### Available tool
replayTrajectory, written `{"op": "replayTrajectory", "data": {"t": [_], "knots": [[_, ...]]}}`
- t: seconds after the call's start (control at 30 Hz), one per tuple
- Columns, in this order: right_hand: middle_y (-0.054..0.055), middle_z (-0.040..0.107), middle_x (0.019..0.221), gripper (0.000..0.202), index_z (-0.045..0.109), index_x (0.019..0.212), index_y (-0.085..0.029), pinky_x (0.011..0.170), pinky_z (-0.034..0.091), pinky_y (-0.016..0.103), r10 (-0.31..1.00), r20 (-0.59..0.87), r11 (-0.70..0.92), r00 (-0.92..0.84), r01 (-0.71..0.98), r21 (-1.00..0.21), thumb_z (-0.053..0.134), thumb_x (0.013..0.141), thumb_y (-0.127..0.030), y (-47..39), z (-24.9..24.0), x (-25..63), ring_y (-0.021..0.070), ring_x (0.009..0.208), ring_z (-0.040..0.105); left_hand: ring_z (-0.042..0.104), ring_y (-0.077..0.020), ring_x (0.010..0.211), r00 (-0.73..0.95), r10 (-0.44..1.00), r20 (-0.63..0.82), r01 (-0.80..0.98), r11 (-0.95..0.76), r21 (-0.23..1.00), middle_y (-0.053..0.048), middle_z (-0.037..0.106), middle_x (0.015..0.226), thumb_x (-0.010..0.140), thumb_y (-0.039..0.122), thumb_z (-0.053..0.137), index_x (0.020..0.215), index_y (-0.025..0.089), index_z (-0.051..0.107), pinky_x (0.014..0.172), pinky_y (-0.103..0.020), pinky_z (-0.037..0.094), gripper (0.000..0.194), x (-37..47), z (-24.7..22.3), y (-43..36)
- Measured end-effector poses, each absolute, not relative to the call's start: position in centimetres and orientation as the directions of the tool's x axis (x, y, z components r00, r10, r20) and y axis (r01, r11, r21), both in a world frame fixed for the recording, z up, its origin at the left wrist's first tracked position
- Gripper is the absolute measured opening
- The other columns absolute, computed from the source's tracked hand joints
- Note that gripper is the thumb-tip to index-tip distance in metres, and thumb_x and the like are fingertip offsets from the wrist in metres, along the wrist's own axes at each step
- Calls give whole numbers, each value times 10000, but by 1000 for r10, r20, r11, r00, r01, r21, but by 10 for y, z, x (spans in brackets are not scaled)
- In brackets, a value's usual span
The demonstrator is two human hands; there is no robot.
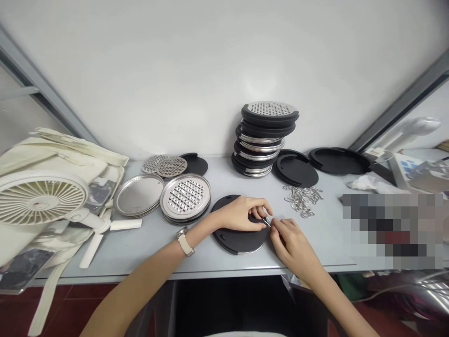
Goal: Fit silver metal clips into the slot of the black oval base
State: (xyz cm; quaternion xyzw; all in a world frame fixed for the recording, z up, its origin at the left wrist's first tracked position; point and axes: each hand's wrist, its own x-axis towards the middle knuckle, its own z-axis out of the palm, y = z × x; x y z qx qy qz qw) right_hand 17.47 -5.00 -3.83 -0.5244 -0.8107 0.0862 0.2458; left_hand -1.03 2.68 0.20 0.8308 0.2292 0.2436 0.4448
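Observation:
A round black disc (pixel 233 239) lies flat near the table's front edge, with a strip of bright metal rim at its lower right. My left hand (pixel 243 213) rests over it, fingers curled and closed at its right side. From the right, my right hand (pixel 289 241) pinches a small metal wire clip (pixel 267 221) at that same edge. The clip shows between both hands' fingertips; its far end is hidden by them. Behind my right hand is a pile of similar wire clips (pixel 302 199).
A tall stack of black and metal discs (pixel 264 140) stands by the wall, with black trays (pixel 298 168) beside it. To the left are grater discs (pixel 185 196), plain metal discs (pixel 138 194), a white fan (pixel 44 199) and a cream bag (pixel 70 152). A pixelated patch covers the right.

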Motion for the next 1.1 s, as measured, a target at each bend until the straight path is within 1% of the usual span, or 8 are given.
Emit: {"op": "replayTrajectory", "data": {"t": [0.13, 0.37, 0.57, 0.73, 0.83, 1.1], "knots": [[34, 489, 669, 208, 426, 755, -213, 669, 388, 339, 892, 314, 434, -324, 808, -399, 347, 947, -207, -49, -39, 175, 223, 701, 480, 589, -104, 789, 775, 595, 214, 152, -504, 850, -15, 642, 908, 691, 83, 649, 996, 176, 593, 775, -244, 511, 323, -10, 2, 27], [27, 504, 678, 255, 416, 746, -219, 684, 390, 334, 916, 275, 396, -293, 774, -495, 318, 979, -255, -48, -37, 177, 217, 707, 501, 595, -114, 790, 776, 589, 226, 153, -523, 839, -27, 618, 934, 691, 113, 655, 1004, 176, 584, 752, -245, 506, 327, -11, -1, 29], [26, 513, 683, 276, 407, 736, -222, 685, 391, 335, 919, 265, 390, -291, 772, -502, 305, 988, -271, -47, -35, 175, 214, 700, 502, 574, -91, 727, 775, 580, 251, 165, -569, 806, -28, 591, 1029, 698, 145, 663, 1022, 184, 560, 718, -233, 479, 343, -13, 0, 28], [20, 493, 663, 269, 409, 740, -219, 684, 385, 338, 913, 274, 403, -303, 774, -488, 308, 986, -259, -47, -36, 176, 208, 686, 489, 535, -98, 725, 781, 568, 259, 178, -601, 779, -3, 630, 932, 694, 140, 670, 1027, 186, 568, 729, -228, 460, 352, -12, 1, 29], [20, 481, 664, 265, 410, 738, -216, 683, 378, 341, 908, 270, 415, -320, 772, -481, 315, 983, -250, -48, -36, 177, 207, 690, 475, 536, -98, 746, 788, 575, 220, 202, -579, 790, -2, 648, 942, 699, 127, 661, 1042, 191, 575, 731, -216, 456, 359, -12, 2, 29], [18, 448, 667, 296, 408, 721, -214, 697, 373, 347, 919, 230, 393, -319, 734, -553, 305, 992, -276, -51, -36, 179, 209, 721, 456, 528, -90, 750, 797, 567, 206, 193, -563, 804, -10, 658, 951, 711, 119, 648, 1032, 180, 601, 725, -195, 449, 329, -11, 3, 29]]}}
